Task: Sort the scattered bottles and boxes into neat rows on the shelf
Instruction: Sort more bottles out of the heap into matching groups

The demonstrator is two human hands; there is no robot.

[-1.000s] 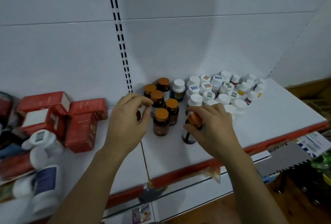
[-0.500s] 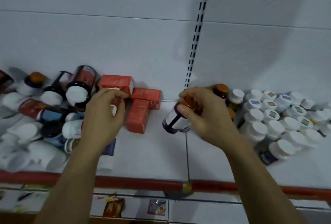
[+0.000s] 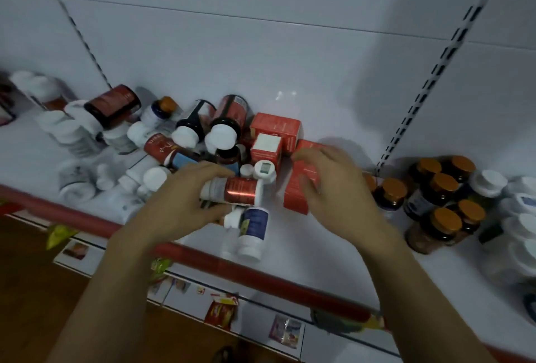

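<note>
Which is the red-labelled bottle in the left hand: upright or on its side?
On its side: the red-labelled bottle lies horizontal, lengthways left to right, gripped by the left hand.

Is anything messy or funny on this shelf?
Yes. The bottles on the left lie tipped over in a jumbled heap, and the red boxes sit crooked, while the orange-capped bottles on the right stand upright.
</note>
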